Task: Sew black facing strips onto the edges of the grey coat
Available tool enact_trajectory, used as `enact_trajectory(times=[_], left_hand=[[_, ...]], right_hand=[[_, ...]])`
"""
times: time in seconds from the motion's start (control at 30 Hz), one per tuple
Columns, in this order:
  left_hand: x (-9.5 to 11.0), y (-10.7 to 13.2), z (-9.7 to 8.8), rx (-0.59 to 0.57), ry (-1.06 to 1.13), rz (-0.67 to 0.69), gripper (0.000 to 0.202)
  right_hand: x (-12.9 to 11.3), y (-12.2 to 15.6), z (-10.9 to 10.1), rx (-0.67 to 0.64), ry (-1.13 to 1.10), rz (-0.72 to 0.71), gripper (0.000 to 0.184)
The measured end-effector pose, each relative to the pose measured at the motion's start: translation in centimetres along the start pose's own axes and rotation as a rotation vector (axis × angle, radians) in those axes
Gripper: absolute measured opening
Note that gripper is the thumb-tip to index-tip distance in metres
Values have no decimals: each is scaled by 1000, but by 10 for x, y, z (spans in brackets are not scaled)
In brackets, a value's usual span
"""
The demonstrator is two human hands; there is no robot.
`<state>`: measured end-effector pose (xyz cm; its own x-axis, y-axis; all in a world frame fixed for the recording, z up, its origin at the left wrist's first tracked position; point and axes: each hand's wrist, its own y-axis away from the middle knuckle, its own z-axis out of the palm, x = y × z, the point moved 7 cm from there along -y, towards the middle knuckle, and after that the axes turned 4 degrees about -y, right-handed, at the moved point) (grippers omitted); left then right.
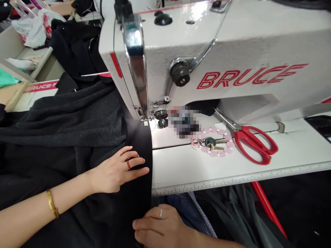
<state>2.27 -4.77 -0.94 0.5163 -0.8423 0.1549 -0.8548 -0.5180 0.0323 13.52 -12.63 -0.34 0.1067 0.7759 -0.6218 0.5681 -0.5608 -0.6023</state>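
Note:
Black fabric [98,127] covers the left side of the sewing machine's bed, and its straight right edge runs beneath the presser foot [146,123]. My left hand [120,168] lies flat on this cloth near that edge, fingers spread, a red ring on one finger. Lower down, my right hand [160,225] grips the fabric's edge at the table front, fingers curled over it; the thumb is hidden. The white sewing machine [232,48], lettered BRUCE, stands over the cloth, with a lit needle area.
Red-handled scissors [254,143] lie on the machine bed beside keys [214,144] on a pink beaded ring. A measuring scale [232,177] runs along the table's front edge. Plastic bags [33,27] and dark garments [77,44] are piled at back left.

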Motion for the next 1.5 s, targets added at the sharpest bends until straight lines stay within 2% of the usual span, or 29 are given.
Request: enact_trajectory(times=[0.23,0.47,0.57,0.77,0.87,0.97,1.13,1.5], left_hand=[[-22,-10,-2,-31,18,-28,63],[-48,-27,-10,-3,-7,-13,69],[-40,-26,-11,-36,9,-35,68],[5,5,-2,-89,105,-168,68],[7,13,0,-72,94,-201,66],[-4,9,0,-61,86,-191,64],[-24,-1,-4,-43,69,-171,68],[-57,-16,-8,23,12,-204,76]], right_hand=[[15,-15,-6,-101,-18,46,17],[33,-30,-15,-101,16,41,14],[37,-30,-15,-144,37,40,15],[36,-29,-15,-211,69,17,16],[37,-33,-14,-244,75,-13,17],[44,-39,-12,-296,87,-34,18],[59,-51,-16,-305,88,-70,14],[95,-77,-20,-404,211,-92,12]])
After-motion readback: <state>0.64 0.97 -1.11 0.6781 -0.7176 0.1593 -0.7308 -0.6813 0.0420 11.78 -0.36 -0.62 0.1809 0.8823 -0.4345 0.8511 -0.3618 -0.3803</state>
